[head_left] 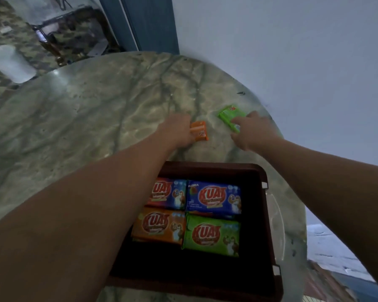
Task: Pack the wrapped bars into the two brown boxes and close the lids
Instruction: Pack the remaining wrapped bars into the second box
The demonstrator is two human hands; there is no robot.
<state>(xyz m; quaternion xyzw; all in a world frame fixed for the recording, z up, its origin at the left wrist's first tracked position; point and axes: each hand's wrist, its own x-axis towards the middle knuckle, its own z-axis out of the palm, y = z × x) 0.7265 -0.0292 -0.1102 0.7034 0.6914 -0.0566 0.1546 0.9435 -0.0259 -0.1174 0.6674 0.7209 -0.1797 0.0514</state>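
An open brown box (268,216) sits near me on the round marble table (85,118). Inside it lie several wrapped bars: two blue ones (214,198) at the back, an orange one (159,225) and a green one (212,236) in front. Beyond the box, my left hand (177,131) grips an orange bar (200,131) on the table. My right hand (251,131) grips a green bar (230,117) a little further right. My left forearm hides the box's left side. Only one box is in view.
A clear lid (278,225) hangs off the box's right side. The table's right edge runs close to a pale wall (292,51). A white cylinder (11,63) and a dark frame stand on the patterned floor at far left.
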